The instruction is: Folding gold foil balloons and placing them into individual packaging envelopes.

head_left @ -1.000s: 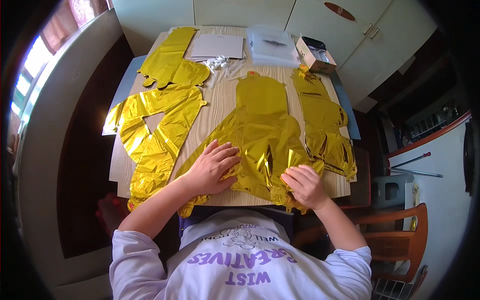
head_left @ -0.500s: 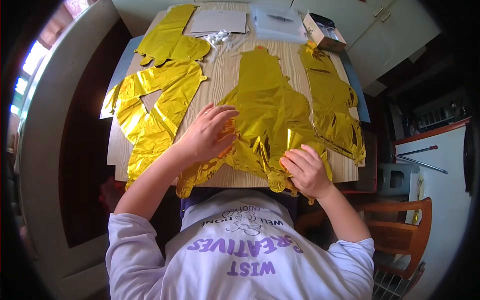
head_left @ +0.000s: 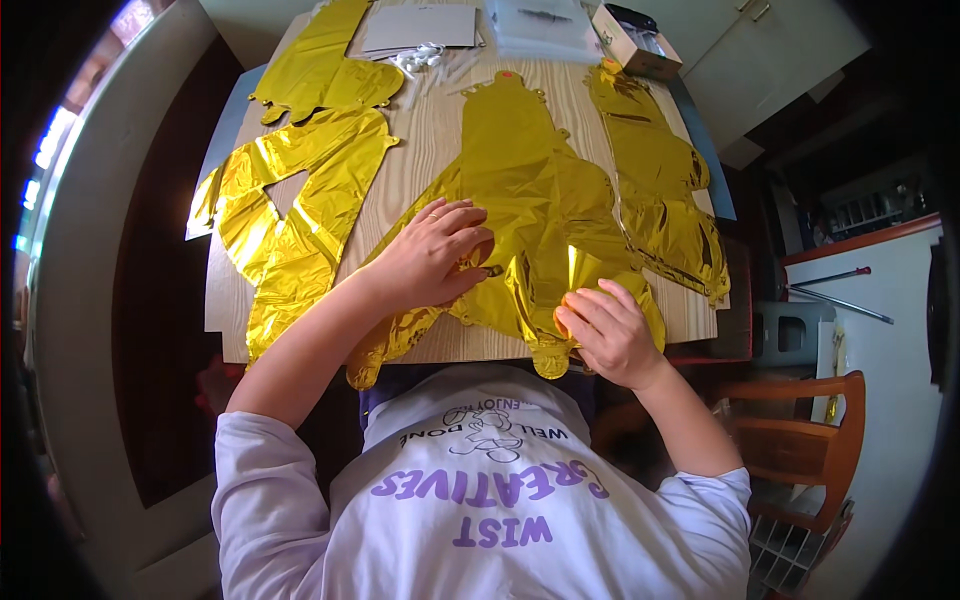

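Note:
A flat, uninflated gold foil balloon (head_left: 512, 150) lies creased down the middle of the table, its near end reaching the front edge. My left hand (head_left: 430, 255) rests over its left side, fingers bent and thumb apart, touching the foil without a clear grip. At the near right corner, my right hand (head_left: 612, 330) is closed with fingers and thumb on the balloon's edge; the pinched part is mostly hidden by the fingers. Small tabs and a rounded lobe (head_left: 549, 358) of foil hang at the table edge between my hands.
More flat gold balloons lie left (head_left: 290, 225), far left (head_left: 325, 75) and right (head_left: 645, 150). At the back are grey sheets (head_left: 420, 27), white small pieces (head_left: 421, 57), clear plastic packs (head_left: 540, 30) and an open box (head_left: 636, 42). A wooden chair (head_left: 800, 435) stands at right.
My left hand has moved slightly right and down onto the foil, its fingers closer together. My right hand still holds the near edge. The view has shifted a little, so the table appears higher.

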Demonstrator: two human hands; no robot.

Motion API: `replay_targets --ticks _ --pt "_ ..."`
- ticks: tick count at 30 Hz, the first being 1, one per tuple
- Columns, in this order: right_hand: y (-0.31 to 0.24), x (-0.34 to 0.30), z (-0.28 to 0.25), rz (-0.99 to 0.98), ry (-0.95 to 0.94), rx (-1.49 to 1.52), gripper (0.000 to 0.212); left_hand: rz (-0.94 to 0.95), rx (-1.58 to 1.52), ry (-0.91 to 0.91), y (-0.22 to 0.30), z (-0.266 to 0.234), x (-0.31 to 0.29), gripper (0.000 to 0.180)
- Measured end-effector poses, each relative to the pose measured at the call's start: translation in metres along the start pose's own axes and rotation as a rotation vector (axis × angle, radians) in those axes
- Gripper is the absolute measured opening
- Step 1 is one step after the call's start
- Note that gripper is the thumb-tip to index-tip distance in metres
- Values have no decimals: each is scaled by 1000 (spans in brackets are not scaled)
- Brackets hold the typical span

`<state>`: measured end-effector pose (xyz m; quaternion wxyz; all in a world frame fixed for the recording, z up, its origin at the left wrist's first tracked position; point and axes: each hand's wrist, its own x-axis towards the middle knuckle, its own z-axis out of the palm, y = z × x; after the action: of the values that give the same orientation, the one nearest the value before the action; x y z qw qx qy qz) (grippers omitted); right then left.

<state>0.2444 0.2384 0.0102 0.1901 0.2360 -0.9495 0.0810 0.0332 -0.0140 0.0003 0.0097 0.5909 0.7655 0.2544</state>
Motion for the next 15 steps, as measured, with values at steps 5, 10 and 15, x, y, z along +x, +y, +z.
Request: replay_targets --ticks 5,10,15 --pt "-4 -6 -15 63 -88 65 45 31 24 64 3 -3 4 41" --pt "-4 5 -58 225 -130 264 56 96 33 67 17 -2 20 50" --pt "25 -2 -63 776 -104 473 55 104 -55 27 10 14 19 50"
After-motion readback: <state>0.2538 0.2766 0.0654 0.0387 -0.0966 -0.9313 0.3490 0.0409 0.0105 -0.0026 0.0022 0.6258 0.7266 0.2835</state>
